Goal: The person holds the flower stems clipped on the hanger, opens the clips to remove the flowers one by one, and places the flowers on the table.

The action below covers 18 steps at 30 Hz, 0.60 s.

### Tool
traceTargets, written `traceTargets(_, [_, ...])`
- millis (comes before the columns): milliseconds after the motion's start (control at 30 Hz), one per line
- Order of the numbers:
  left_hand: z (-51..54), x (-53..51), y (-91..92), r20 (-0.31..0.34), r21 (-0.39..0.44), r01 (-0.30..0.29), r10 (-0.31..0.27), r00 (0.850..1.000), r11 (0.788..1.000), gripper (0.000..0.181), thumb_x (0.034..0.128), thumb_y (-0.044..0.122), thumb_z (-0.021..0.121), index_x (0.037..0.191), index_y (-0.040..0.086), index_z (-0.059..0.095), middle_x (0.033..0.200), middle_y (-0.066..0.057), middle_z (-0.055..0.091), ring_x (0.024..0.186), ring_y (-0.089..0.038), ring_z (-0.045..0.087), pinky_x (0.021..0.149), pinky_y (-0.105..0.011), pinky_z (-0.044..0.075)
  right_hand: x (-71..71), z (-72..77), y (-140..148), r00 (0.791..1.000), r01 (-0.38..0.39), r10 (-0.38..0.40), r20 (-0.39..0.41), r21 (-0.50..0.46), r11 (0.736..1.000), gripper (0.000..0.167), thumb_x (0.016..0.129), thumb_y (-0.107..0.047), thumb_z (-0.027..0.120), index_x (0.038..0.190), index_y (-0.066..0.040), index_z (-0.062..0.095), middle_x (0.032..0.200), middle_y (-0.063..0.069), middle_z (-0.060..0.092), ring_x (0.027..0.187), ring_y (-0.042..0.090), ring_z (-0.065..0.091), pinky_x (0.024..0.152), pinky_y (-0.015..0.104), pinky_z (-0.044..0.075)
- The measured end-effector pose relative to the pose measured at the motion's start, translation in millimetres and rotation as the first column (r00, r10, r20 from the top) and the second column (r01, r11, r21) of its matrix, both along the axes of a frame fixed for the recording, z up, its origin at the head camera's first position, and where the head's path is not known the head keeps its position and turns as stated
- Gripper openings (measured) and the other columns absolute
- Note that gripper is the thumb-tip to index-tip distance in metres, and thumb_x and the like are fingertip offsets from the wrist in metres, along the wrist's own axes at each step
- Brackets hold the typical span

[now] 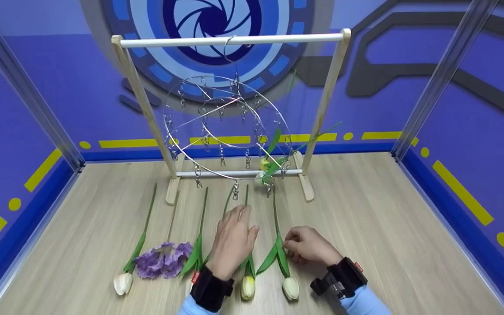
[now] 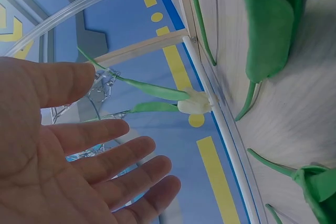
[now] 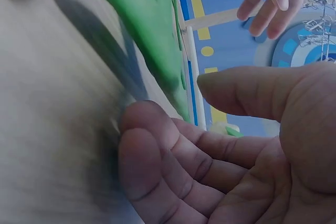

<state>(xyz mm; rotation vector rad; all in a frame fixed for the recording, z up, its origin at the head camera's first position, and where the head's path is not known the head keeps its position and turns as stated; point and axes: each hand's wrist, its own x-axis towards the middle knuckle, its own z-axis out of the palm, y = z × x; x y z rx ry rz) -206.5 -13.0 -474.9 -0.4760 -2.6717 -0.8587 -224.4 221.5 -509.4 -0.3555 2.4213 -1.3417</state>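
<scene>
My left hand [image 1: 233, 238] hovers over the middle flowers, palm empty; the left wrist view shows its fingers [image 2: 126, 182] spread. Under it lies a yellowish tulip [image 1: 248, 287], its stem partly hidden. My right hand [image 1: 311, 246] is beside the leaves of a cream tulip [image 1: 290, 288], fingers loosely bent and thumb apart. Nothing lies between them in the right wrist view, where a green leaf [image 3: 152, 35] is close to the fingertips; whether they touch it I cannot tell. Behind both hands a round wire hanger [image 1: 234, 178] with many clips carries tulips [image 1: 264, 165] at its right side.
A wooden stand [image 1: 327, 96] with a white top bar [image 1: 181, 42] holds the hanger. At left on the table lie a white tulip [image 1: 123, 283], a purple ruffled flower [image 1: 164, 261] and another green stem [image 1: 203, 210]. Blue printed walls [image 1: 466, 144] enclose the table.
</scene>
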Motion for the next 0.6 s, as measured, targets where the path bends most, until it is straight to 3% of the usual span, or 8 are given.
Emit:
traceTargets(233, [5.0, 3.6, 3.6, -0.011, 0.016, 0.029, -0.029, 1.000, 0.999, 0.050, 0.1005, 0.020, 0.067, 0.143, -0.004, 0.055, 0.142, -0.026, 0.056, 0.132, -0.043, 0.053, 0.108, -0.060, 0.042, -0.9, 4.8, 8.8, 1.000, 0.011, -0.012, -0.014, -0.026, 1.000, 0.010, 0.097, -0.009, 0.064, 0.096, 0.000, 0.068, 0.078, 0.010, 0.070, 0.059, 0.016, 0.063, 0.053, 0.032, 0.055])
traceTargets(600, [13.4, 10.8, 7.9, -0.055, 0.036, 0.097, -0.095, 0.994, 0.995, 0.048, 0.0996, 0.015, 0.067, 0.141, -0.006, 0.055, 0.140, -0.026, 0.057, 0.129, -0.040, 0.056, 0.107, -0.056, 0.044, -8.8, 16.0, 22.3, 0.992, 0.033, -0.032, -0.123, 0.007, 0.999, 0.013, 0.097, -0.011, 0.065, 0.099, 0.001, 0.071, 0.086, 0.009, 0.070, 0.065, 0.021, 0.063, 0.056, 0.031, 0.053])
